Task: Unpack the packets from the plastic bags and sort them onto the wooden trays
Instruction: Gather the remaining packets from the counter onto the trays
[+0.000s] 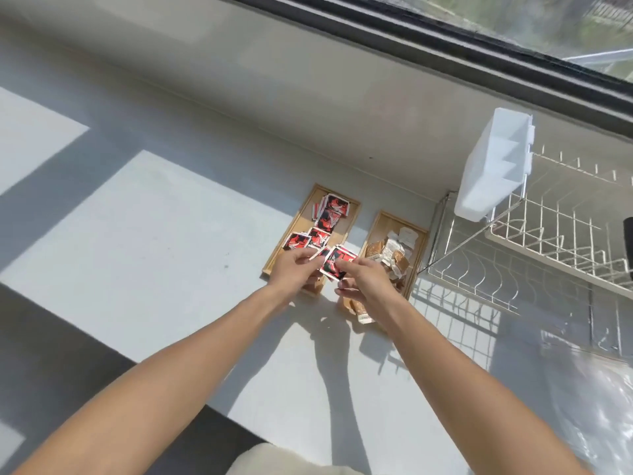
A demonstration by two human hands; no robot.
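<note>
Both hands met over the near ends of two wooden trays on the pale table (171, 234). The left hand (294, 271) had its fingers curled round a small fan of red-and-black packets (334, 265), and the right hand (363, 281) pinched the same bunch from the other side, thumb and forefinger closed on it. Below them the left tray (352, 209) carried a loose heap of matching red packets (327, 214), some overlapping. Just beside it, the right tray (376, 224) held brown and white packets (394, 252), and one brown packet (361, 310) lay on the table near that tray's near end, partly under the right wrist. A clear plastic bag (592, 406) lay crumpled at the right edge, well apart from the trays, with a white wire dish rack (548, 241) behind it
</note>
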